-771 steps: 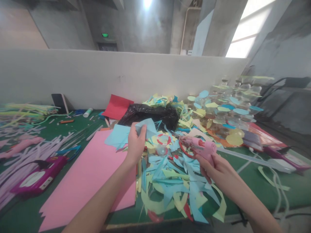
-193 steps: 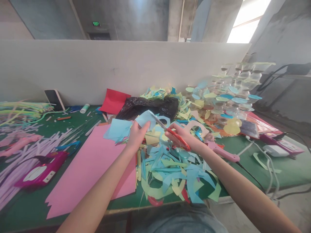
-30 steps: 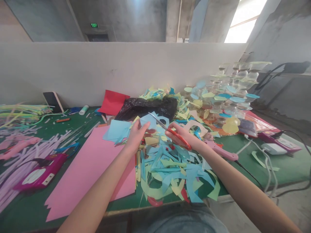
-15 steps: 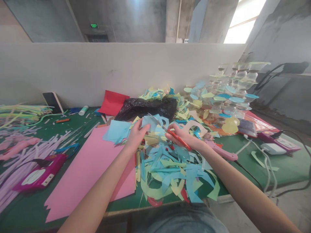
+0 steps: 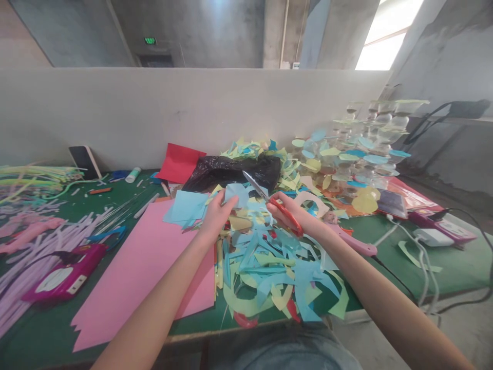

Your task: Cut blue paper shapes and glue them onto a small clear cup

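Observation:
My left hand (image 5: 219,211) pinches a small piece of light blue paper (image 5: 238,194) between thumb and fingers. In my right hand (image 5: 292,213) is a pair of scissors (image 5: 256,185) with red handles, the blades pointing up and to the left, just right of the paper and apart from it. Beneath both hands lies a heap of cut paper scraps (image 5: 265,272) in blue, green and yellow. Squares of blue paper (image 5: 185,206) rest beside my left wrist, on the edge of a stack of pink paper (image 5: 142,257).
A black plastic bag (image 5: 234,172) and red paper (image 5: 180,162) are behind the hands. Clear cups (image 5: 385,121) with paper discs stand back right. A pink glue gun (image 5: 352,240) and cables lie right. Lilac strips (image 5: 69,246) and a magenta power strip (image 5: 65,275) are left.
The scissors have come away from the blue paper, to the right, and a curved blue offcut no longer hangs beside the piece. My left hand has barely moved.

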Motion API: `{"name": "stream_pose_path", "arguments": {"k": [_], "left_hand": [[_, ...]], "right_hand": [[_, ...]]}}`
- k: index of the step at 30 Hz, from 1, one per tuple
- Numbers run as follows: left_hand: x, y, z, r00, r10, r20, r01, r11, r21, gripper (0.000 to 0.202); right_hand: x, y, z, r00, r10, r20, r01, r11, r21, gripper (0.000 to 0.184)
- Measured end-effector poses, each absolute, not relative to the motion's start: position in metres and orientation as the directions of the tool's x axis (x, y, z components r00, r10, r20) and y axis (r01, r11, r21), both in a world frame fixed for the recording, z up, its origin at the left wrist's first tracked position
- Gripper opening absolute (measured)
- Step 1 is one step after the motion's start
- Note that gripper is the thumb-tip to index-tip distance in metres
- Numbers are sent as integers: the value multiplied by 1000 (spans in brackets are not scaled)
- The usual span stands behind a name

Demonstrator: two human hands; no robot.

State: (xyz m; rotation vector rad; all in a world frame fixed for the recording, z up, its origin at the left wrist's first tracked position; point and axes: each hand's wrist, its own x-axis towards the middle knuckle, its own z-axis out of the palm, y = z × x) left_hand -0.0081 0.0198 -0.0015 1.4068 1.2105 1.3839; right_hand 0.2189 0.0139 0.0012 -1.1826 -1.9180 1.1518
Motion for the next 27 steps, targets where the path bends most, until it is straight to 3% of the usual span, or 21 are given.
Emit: {"name": "stream_pose_path", "arguments": {"k": [5,15,27], "left_hand": [[-10,22,-3,-110,958,264,176,-242,954,38],[-7,20,-1,-85,961,263,182,-245,952,40],[-9,20,0,-86,965,249,121,-238,964,38]], "right_hand": [[220,8,5,-526,850,28,443,302,-844,44],[220,9,6,-534,845,31,511,351,-785,41],[218,15,-1,-395,915,81,364,237,-901,45]]}}
